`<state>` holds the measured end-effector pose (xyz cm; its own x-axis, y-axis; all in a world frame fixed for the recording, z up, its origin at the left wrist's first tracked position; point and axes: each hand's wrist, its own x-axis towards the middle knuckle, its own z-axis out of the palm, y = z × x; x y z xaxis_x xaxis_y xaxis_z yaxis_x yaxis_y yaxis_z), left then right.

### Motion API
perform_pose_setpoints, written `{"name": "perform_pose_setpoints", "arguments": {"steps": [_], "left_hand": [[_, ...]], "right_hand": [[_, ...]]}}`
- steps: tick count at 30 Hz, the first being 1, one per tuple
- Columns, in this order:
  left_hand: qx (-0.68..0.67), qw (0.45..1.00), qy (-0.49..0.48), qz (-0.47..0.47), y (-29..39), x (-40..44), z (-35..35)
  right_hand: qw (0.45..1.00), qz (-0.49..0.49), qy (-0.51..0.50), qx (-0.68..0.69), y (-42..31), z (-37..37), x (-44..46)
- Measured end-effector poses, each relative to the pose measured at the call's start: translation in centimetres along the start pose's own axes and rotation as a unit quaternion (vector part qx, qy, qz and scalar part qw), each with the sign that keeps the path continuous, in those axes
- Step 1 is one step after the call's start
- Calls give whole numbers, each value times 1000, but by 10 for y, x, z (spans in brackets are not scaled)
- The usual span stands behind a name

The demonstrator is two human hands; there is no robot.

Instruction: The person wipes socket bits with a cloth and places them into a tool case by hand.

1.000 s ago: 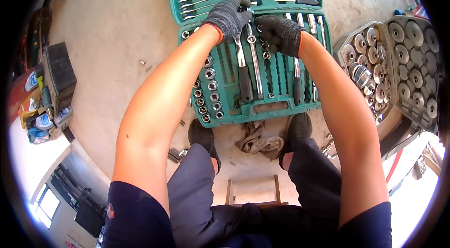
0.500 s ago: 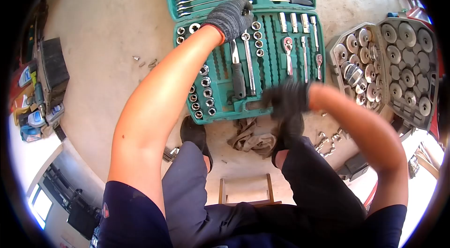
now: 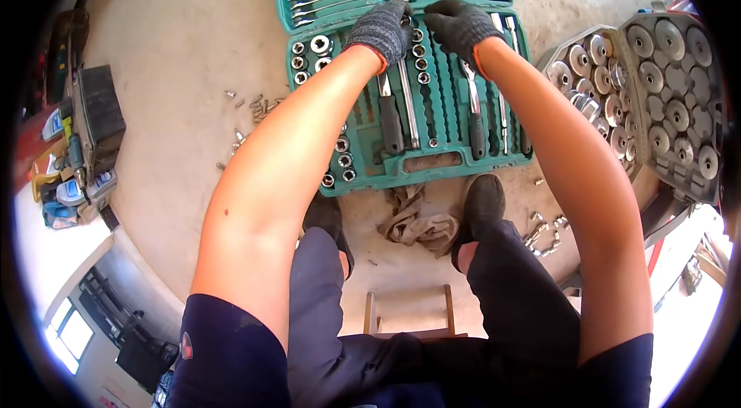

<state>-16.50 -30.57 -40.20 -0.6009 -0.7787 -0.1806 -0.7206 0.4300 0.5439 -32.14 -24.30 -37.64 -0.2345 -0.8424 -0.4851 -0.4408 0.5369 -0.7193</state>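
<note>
Left grip (image 3: 383, 30) gloved, green case (image 3: 386, 176), shiny sockets (image 3: 320, 44)

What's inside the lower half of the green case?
The lower half shows sockets, a long chrome bar and black-handled tools. The left hand and right hand cover parts near the hinge; what's beneath is hidden.

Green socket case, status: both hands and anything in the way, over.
Left hand and right hand over case near hinge, grips unclear. Case open, tools in both halves. Rag on floor nearby, not blocking hands.
</note>
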Motion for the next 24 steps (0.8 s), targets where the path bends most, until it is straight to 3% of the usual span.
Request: {"name": "perform_pose_setpoints", "arguments": {"steps": [4,15,18,19,20,22,24], "left_hand": [[17,998,-57,17,7,9,0],[43,995,-28,-81,5,21,9],[71,996,-20,-49,4,22,5],[20,998,-45,-36,-9,28,11],[-12,998,-54,-24,-8,23,3],[-73,993,-30,82,-22,-6,-27],[-43,992,-64,99,-31,-28,-46]], "right_hand": [[997,24,-21,-72,7,19,28],[981,78,78,-161,6,33,41],[958,104,100,-249,-1,30,40],[965,43,123,-229,27,32,57],[959,30,103,-261,21,20,41],[996,39,6,-76,8,-5,-8],[987,4,-71,-141,13,-29,-47]]}}
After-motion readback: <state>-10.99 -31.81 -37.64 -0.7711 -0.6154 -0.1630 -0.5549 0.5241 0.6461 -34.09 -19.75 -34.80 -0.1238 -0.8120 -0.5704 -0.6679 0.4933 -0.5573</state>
